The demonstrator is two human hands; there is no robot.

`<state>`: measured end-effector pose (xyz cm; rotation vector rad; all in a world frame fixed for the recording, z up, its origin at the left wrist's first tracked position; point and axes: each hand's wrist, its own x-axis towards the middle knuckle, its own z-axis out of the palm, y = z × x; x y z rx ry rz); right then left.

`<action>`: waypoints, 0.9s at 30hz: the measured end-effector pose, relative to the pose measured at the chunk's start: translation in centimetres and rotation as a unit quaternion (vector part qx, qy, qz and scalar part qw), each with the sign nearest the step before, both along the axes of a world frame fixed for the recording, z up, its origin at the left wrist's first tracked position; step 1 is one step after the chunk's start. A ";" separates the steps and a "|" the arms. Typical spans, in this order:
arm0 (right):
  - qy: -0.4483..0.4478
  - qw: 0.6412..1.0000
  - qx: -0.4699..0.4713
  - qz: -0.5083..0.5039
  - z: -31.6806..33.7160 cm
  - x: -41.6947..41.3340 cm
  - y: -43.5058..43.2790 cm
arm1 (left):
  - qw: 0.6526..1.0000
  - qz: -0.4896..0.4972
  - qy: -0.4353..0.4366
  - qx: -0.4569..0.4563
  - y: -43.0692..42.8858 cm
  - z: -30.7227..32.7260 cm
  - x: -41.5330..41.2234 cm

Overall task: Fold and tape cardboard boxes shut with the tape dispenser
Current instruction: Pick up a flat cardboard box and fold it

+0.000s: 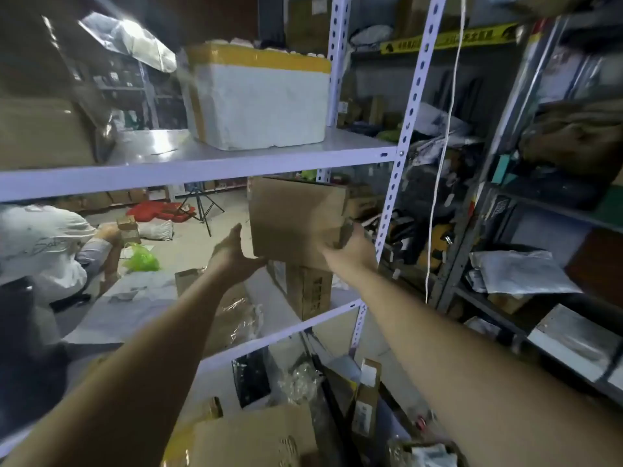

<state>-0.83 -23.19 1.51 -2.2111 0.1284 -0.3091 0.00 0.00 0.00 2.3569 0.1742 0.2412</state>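
Note:
A brown cardboard box (pixel 296 214) is held up inside the middle bay of a white metal shelf (pixel 188 163). My left hand (pixel 232 254) presses flat against its lower left corner, with the thumb up along the side. My right hand (pixel 350 246) grips its lower right edge, fingers curled round the corner. Right under it stands another cardboard box (pixel 308 289) on the shelf board. No tape dispenser is in view.
A white foam box (pixel 259 99) with yellow tape sits on the shelf above. A person in a white shirt (pixel 43 244) crouches on the floor at left. More cardboard boxes (pixel 249 436) lie below. Grey racks (pixel 539 230) full of goods stand at right.

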 end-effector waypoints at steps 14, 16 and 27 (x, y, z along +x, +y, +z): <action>-0.048 0.997 0.050 -0.019 0.6 -0.8 1.5 | 0.956 0.005 -0.085 -0.282 -1.6 0.2 1.3; -0.054 0.997 0.056 -0.023 0.6 -1.8 1.0 | 0.958 -0.008 -0.099 -0.269 -2.2 0.5 0.2; -0.029 0.995 0.080 -0.059 0.6 -11.2 -4.8 | 0.976 -0.023 -0.111 -0.186 -8.5 1.1 -9.3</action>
